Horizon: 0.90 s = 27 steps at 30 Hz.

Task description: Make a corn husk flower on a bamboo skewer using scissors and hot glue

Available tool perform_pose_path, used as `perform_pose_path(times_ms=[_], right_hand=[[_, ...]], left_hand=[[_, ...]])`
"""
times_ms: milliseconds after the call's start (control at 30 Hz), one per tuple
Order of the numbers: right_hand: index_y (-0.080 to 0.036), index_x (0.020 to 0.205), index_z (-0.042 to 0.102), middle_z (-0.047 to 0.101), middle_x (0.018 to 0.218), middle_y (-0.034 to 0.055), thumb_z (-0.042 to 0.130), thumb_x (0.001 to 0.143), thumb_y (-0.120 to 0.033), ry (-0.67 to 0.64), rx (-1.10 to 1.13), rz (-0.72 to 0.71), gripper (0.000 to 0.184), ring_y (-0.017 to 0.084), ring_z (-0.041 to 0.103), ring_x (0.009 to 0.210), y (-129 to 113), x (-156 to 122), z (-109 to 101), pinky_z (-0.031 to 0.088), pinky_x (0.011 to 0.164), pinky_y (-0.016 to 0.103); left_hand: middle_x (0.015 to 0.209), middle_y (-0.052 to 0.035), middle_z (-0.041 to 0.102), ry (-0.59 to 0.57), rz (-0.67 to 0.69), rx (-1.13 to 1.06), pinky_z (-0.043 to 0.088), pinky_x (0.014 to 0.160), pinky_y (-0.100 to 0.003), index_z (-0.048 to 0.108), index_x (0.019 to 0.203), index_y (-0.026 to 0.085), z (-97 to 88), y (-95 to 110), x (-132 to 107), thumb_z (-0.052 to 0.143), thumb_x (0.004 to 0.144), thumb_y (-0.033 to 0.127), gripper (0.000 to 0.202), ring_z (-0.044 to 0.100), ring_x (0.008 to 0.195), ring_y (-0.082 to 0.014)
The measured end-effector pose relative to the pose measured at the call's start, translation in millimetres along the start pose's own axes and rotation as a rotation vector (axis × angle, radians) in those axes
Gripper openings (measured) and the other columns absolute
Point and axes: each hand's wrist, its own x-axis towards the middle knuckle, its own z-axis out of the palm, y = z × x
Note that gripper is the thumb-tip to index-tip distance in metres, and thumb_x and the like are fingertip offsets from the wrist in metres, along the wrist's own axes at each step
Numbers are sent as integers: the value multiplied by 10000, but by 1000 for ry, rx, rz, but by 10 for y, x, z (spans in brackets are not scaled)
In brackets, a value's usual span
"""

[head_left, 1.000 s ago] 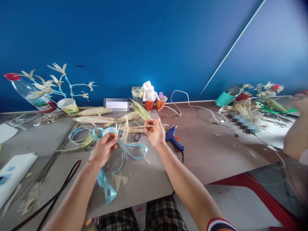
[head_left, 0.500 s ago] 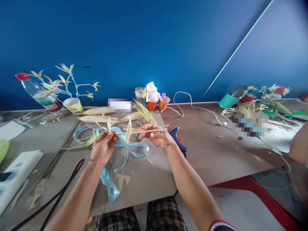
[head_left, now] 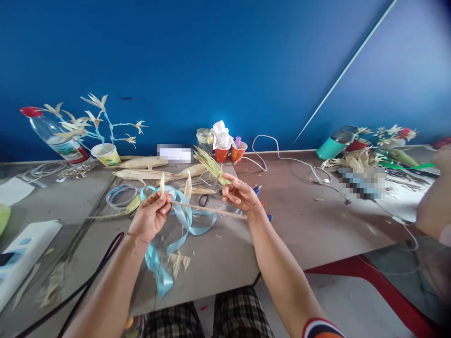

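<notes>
Head view: left hand (head_left: pixel 151 213) in fingertip pinch on thin stick (head_left: pixel 207 210), right hand (head_left: pixel 243 195) loose, half-uncurled nearby.

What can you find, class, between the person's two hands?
In the head view, a thin stick, pinched in the left hand, extends toward the right hand; beyond it, blue ribbon and a pale husk piece show.
</notes>
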Motion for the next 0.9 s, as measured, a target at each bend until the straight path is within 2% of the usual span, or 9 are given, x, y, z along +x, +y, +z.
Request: perform_pose_path(times_ms=[133, 233, 300, 400, 467, 533, 600, 733, 900], right_hand=[[-164, 1062, 636, 685, 913, 59, 655, 750, -404, -262, -270, 128, 394, 118, 620, 718, 87, 29, 216, 499, 711, 264], [-180, 965, 669, 678, 776, 11, 695, 730, -300, -340, -643, 185, 265, 109, 603, 650, 274, 61, 476, 464, 596, 202], [-175, 865, 659, 649, 665, -9, 613, 794, -249, -310, -743, 185, 113, 95, 569, 550, 366, 62, 597, 432, 514, 185], [-168, 773, 619, 612, 568, -20, 516, 852, -233, -218, -769, 139, 145, 75, 497, 422, 390, 50, 622, 379, 422, 175], [-173, 875, 608, 604, 558, -33, 488, 866, -229, -134, -729, 63, 133, 66, 457, 370, 364, 52, 564, 359, 392, 175], [-188, 1069, 560, 623, 620, -36, 463, 873, -210, -49, -665, -6, 220, 60, 460, 357, 352, 68, 500, 369, 394, 178], [-206, 1152, 522, 635, 727, -26, 469, 859, -178, 28, -617, -64, 299, 51, 498, 379, 371, 92, 471, 397, 424, 182], [-183, 994, 603, 592, 694, -35, 513, 806, -116, 79, -585, -92, 219, 54, 527, 404, 445, 113, 543, 412, 457, 189], [-193, 785, 602, 516, 545, -47, 529, 842, -234, 43, -564, -26, 102, 69, 434, 356, 474, 77, 663, 314, 384, 197]], left_hand=[[673, 11, 525, -70, -32, 107, 362, 473, -199, 573, 652, 149, 56, -61, -15, 756, 658, 234, 201, 378, 477, -35], [699, 10, 554, -104, -44, 196, 350, 489, -196, 568, 663, 149, 93, -126, -20, 752, 664, 261, 215, 395, 489, -37], [717, 11, 573, -95, -39, 246, 373, 528, -201, 570, 681, 152, 95, -160, -15, 751, 661, 288, 228, 410, 500, -40], [721, 14, 583, -3, -3, 332, 381, 541, -208, 576, 725, 160, 58, -202, 12, 767, 629, 339, 278, 428, 511, -56], [691, 20, 563, 81, 33, 429, 371, 519, -209, 591, 757, 163, 16, -230, 39, 770, 608, 381, 319, 438, 513, -72], [696, 17, 563, 136, 58, 559, 382, 521, -217, 610, 783, 168, -21, -257, 62, 752, 615, 415, 330, 454, 518, -84], [710, 13, 566, 164, 82, 677, 390, 517, -219, 620, 784, 178, -42, -278, 74, 730, 635, 423, 308, 466, 514, -89], [857, -21, 568, 187, 206, 798, 415, 495, -225, 640, 738, 192, -46, -312, 79, 723, 625, 414, 263, 507, 555, -106], [962, -55, 532, 158, 352, 928, 462, 574, -258, 663, 707, 201, -39, -345, 84, 687, 659, 381, 188, 553, 742, -168]])
